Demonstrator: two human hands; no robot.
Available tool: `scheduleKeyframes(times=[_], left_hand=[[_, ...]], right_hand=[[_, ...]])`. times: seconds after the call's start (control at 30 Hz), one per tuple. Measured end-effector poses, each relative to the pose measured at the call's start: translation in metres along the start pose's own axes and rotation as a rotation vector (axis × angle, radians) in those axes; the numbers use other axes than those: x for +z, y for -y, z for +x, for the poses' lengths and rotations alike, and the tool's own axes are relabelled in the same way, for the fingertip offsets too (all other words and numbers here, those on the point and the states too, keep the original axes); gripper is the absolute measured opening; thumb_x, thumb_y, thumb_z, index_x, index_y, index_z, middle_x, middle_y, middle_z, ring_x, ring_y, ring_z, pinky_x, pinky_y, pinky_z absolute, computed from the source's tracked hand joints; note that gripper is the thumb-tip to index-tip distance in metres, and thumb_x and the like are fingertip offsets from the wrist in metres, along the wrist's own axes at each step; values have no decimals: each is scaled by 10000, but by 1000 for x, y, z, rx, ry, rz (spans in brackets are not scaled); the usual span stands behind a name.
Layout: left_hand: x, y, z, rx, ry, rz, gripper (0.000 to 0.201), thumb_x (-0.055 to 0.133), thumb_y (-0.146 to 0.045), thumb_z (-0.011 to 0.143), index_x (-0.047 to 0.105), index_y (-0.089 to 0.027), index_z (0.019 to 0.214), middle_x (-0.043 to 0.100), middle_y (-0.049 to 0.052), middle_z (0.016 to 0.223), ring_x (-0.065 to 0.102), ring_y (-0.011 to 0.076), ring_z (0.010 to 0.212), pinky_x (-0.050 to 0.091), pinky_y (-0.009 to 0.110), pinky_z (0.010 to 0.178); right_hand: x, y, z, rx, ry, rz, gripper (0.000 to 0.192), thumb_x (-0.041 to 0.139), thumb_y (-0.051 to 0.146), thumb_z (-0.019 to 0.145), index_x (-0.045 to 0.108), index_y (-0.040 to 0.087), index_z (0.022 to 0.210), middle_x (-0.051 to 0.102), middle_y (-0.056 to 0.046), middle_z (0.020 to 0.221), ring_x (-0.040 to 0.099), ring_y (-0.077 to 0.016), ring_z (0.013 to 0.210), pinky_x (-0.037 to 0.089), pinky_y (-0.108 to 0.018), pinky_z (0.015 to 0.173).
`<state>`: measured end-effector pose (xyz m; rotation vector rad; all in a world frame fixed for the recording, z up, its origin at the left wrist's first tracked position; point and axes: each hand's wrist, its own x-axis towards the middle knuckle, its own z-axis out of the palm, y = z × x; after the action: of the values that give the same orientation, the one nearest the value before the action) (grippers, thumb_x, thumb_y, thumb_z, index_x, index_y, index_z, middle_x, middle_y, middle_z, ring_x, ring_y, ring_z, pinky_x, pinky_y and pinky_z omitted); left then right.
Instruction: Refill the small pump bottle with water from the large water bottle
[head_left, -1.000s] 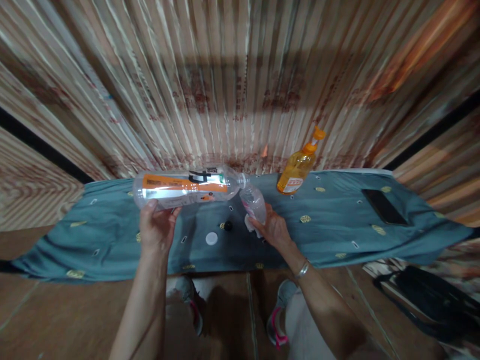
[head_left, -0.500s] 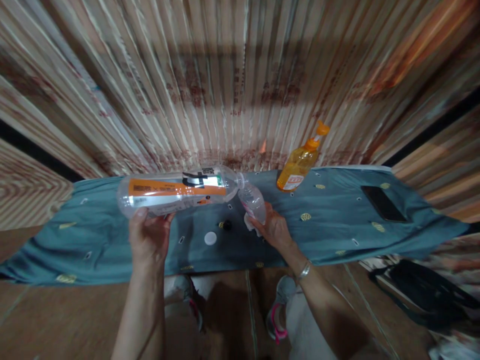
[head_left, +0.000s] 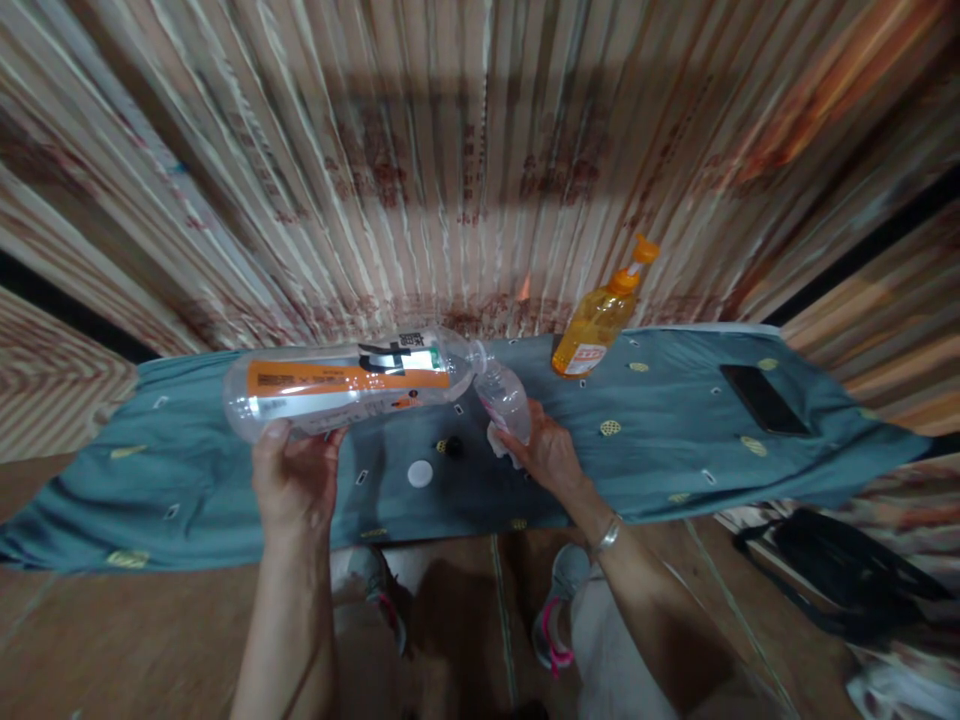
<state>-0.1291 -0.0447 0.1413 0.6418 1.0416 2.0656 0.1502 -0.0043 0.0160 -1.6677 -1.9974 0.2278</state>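
Note:
My left hand (head_left: 296, 475) is closed around the underside of a large clear plastic bottle (head_left: 345, 385) with an orange and white label. The bottle lies nearly level in the air, its neck pointing right. My right hand (head_left: 551, 455) grips a small clear plastic bottle (head_left: 504, 397), tilted, with its mouth against or very near the large bottle's mouth. A crumpled whitish piece (head_left: 504, 446), perhaps tissue, shows beside my right fingers. Below the bottles, a white round cap (head_left: 420, 473) and a small black cap-like thing (head_left: 453, 447) lie on the cloth.
A pump bottle of orange liquid (head_left: 596, 325) stands at the back of the table's patterned blue-green cloth (head_left: 660, 460). A dark phone (head_left: 763, 400) lies at the right. Striped curtains (head_left: 465, 150) hang behind. A black bag (head_left: 847, 570) is on the floor at right.
The large bottle's base end has shifted slightly left and down. Both hands keep their holds, and the two mouths stay together. The whole view has shifted a little.

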Motion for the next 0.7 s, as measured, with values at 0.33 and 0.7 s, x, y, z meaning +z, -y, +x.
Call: scheduleKeyframes(times=[0.33,0.7], left_hand=[[1,-6,-2,39,42,17,665,950,-489,528,770,-317,1144,845,31,1074,717,362,1297,640,452,1008],[-2,-8,-1,40,78,23,774,958,-503,525,729,-325,1243,835,39,1115,695,338,1308,629,391,975]], right_hand=[[-9,9,1,24,51,-14,534,716,425,1015,615,115,1438,814,-217,1143,803,-340,1037,655,-459,908],[-6,10,3,46,51,-31,567,727,449,1003,607,119,1448,813,-212,1137,794,-341,1052,647,-468,938]])
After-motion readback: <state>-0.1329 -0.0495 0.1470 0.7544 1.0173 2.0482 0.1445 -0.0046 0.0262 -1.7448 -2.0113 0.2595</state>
